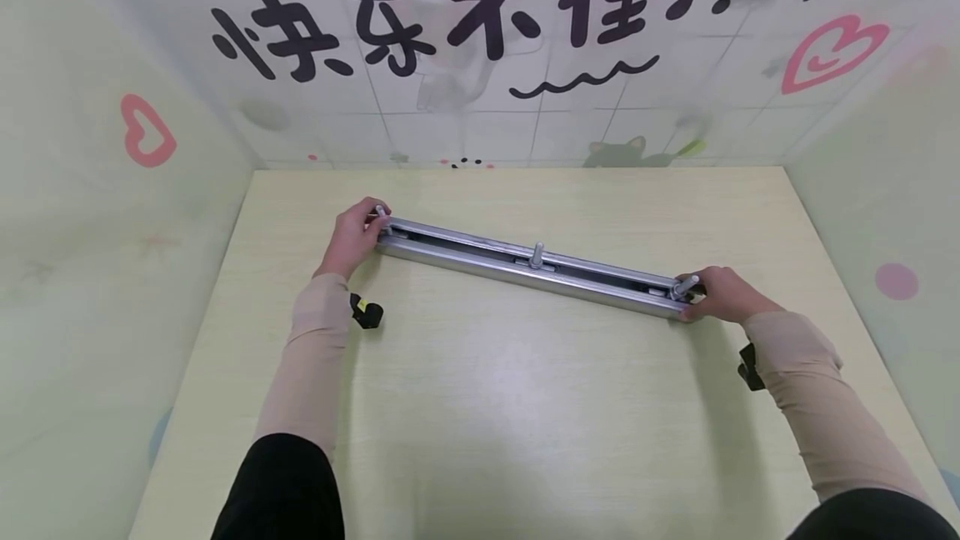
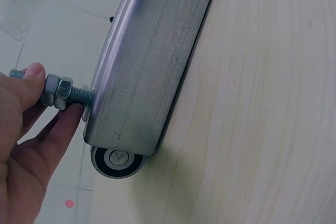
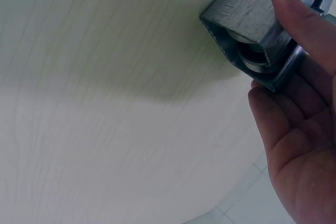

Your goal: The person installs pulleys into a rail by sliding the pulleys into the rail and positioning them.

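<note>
A long steel channel rail [image 1: 480,267] lies slantwise over the table, its slotted side up and its left end farther away. My left hand [image 1: 352,236] is at the left end, pinching a threaded bolt with nuts [image 2: 63,92] that sticks out of the slot. A round bearing wheel [image 2: 119,161] shows at that end in the left wrist view. At the other end my right hand [image 1: 729,293] grips the rail, thumb on one side and fingers on the other, beside another bolt [image 1: 686,287]. Inside this end sits a roller [image 3: 257,60], partly hidden. A third bolt [image 1: 537,255] stands mid-rail.
The pale wood-grain table [image 1: 510,407] reaches a back edge below a printed white backdrop [image 1: 480,132]. Light green side panels [image 1: 82,273] flank it. Dark camera mounts [image 1: 367,312] hang at both wrists.
</note>
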A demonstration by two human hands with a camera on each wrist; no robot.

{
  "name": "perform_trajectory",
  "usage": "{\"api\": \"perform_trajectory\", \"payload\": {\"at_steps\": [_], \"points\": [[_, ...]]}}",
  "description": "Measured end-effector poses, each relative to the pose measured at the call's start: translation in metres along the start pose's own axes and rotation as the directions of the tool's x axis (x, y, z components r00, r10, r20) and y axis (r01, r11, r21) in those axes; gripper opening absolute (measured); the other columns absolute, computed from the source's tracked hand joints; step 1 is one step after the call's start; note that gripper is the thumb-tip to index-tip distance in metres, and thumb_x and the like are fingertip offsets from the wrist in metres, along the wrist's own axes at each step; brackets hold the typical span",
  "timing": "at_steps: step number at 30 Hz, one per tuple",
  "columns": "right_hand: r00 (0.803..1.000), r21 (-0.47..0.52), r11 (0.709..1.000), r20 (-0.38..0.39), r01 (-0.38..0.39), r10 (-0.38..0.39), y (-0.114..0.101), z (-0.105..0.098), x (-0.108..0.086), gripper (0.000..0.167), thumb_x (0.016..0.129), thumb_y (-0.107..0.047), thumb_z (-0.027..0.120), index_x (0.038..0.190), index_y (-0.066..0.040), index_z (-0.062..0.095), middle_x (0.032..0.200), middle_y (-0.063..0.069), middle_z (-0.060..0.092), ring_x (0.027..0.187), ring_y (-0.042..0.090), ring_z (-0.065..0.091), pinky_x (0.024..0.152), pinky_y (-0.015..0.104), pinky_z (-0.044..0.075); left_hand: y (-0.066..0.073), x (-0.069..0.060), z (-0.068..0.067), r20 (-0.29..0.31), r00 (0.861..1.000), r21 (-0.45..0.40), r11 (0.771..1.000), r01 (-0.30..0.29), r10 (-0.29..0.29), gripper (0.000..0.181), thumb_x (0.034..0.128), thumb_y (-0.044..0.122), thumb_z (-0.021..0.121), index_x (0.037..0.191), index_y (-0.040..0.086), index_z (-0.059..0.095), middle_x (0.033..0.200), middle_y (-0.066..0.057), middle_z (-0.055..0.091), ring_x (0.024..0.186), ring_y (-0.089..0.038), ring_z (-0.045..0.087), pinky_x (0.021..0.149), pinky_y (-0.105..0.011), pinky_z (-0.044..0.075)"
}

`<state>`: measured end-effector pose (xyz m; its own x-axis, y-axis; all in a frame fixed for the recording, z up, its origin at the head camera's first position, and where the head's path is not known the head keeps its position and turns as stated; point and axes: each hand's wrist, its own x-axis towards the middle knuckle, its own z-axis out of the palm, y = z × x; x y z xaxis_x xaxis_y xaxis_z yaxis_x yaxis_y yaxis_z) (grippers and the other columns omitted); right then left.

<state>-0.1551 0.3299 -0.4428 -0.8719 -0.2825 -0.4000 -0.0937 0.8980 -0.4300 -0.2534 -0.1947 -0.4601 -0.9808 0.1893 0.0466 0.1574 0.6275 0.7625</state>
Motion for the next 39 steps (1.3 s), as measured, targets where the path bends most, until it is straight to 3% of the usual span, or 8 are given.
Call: {"api": "perform_trajectory", "payload": {"at_steps": [9,19,32,39], "points": [[1.0,0.003,1.0,-0.003,-0.005,0.005,0.0006,0.0007,0.0012,0.061,0.067,-0.016,0.077,0.116,0.011,0.054,0.099,0.026,0.063,0.088,0.029,0.056,0.083,0.05,0.045,0.0036,0.0015,0.0025,0.035,0.999,-0.018,1.0,0.01,-0.01,0.018,0.0927,0.007,0.048,0.108,-0.002,0.052,0.111,-0.022,0.055,0.108,-0.036,0.053,0.088,-0.044,0.047],[1.0,0.002,1.0,0.007,-0.009,0.009,0.0,-0.0005,0.0012,0.061,0.067,-0.017,0.078,0.116,0.011,0.054,0.1,0.027,0.062,0.089,0.03,0.056,0.083,0.051,0.044,0.0069,0.0026,0.0042,0.052,0.999,0.006,1.0,0.012,-0.012,0.018,0.092,0.006,0.049,0.109,-0.001,0.053,0.111,-0.021,0.056,0.105,-0.035,0.053,0.087,-0.043,0.048],[1.0,0.044,0.999,0.004,0.007,-0.007,0.0002,0.0002,0.0045,0.06,0.068,-0.013,0.077,0.116,0.014,0.053,0.11,0.032,0.057,0.107,0.045,0.051,0.091,0.056,0.04,0.0071,0.0023,0.0036,0.057,0.996,-0.001,0.997,0.074,-0.074,0.022,0.0917,0.009,0.052,0.111,0.0,0.053,0.114,-0.02,0.056,0.105,-0.033,0.054,0.085,-0.041,0.049],[1.0,-0.004,1.0,-0.005,0.021,-0.021,0.0008,0.0002,0.0039,0.06,0.069,-0.015,0.076,0.115,0.014,0.053,0.106,0.03,0.059,0.1,0.042,0.054,0.087,0.055,0.042,0.0085,0.0034,-0.0011,0.101,0.988,-0.048,0.991,0.123,-0.118,0.034,0.0947,0.023,0.047,0.122,0.002,0.048,0.125,-0.02,0.049,0.113,-0.036,0.049,0.091,-0.044,0.045]]}}
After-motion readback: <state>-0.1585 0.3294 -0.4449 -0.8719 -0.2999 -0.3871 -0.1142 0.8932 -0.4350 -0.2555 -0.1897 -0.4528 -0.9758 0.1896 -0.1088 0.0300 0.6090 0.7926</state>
